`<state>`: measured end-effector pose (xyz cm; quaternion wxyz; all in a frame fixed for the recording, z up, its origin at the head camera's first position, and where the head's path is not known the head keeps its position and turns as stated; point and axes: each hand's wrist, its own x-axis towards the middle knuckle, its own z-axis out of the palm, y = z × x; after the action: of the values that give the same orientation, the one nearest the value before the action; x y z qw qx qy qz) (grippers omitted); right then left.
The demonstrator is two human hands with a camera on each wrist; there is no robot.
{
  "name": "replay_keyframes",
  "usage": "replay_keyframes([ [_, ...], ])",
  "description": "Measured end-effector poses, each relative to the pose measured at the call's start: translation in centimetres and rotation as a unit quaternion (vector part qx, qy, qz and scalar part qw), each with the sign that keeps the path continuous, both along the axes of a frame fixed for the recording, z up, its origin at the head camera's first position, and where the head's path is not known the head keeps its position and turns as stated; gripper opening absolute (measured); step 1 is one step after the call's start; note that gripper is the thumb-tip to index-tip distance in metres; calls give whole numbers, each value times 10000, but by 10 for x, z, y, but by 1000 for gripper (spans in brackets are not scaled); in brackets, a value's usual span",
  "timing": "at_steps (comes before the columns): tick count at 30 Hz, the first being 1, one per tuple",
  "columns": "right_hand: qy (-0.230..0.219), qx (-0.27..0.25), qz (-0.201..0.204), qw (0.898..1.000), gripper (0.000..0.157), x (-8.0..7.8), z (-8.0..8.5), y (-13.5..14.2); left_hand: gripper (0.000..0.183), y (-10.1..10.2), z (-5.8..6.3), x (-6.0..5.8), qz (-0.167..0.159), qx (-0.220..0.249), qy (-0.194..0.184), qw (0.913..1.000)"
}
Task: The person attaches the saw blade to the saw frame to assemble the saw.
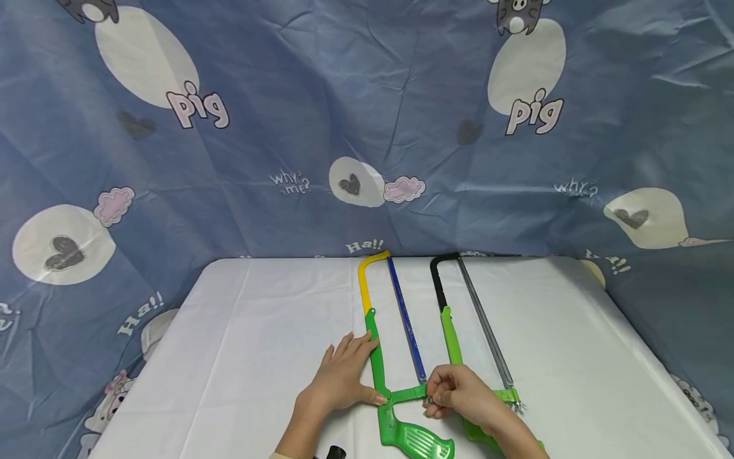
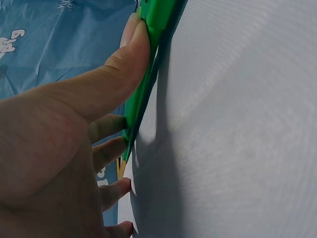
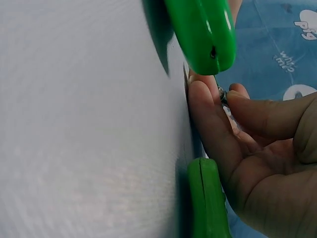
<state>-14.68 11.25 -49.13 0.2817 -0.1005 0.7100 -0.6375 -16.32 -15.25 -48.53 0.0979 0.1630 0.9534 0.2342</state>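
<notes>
On the white table lies a hacksaw [image 1: 376, 360] with a green frame, a yellow front bow and a blue blade [image 1: 406, 319]. My left hand [image 1: 338, 379] rests on its frame, fingers spread and fairly straight, the thumb pressing near the handle. In the left wrist view the thumb lies along the green frame [image 2: 157, 20]. At the blade's near end, my right hand [image 1: 461, 392] pinches a small metal wing nut [image 3: 222, 94] between thumb and fingers, which partly hide it. The green handle [image 3: 205, 39] hangs large in the right wrist view.
A second hacksaw [image 1: 451, 335], light green with a black bow and grey blade, lies to the right, partly under my right forearm. Its wing nut [image 1: 518, 406] shows. A small black object [image 1: 336, 452] sits at the near edge. Blue printed cloth [image 1: 401, 127] hangs behind the table [image 1: 275, 319].
</notes>
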Motion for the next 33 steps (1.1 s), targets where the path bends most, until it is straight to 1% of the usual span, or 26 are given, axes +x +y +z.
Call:
replay_keyframes([
  [15, -26, -76, -41, 10000, 6, 0, -1, 1, 108, -1, -2, -1, 10, 2, -70, 10000],
  [22, 36, 10, -73, 10000, 6, 1, -2, 0, 108, -1, -3, -1, 4, -16, -60, 10000],
  [25, 79, 53, -135, 9999, 8, 2, -2, -3, 108, -2, -3, -1, 7, -28, -70, 10000],
  [29, 163, 121, -220, 9996, 12, 3, 0, -6, 108, -1, -2, 0, 11, -69, -104, 9999],
  [33, 172, 170, -252, 9994, 11, 3, 1, -7, 109, -1, 0, 0, 22, -71, -83, 9999],
])
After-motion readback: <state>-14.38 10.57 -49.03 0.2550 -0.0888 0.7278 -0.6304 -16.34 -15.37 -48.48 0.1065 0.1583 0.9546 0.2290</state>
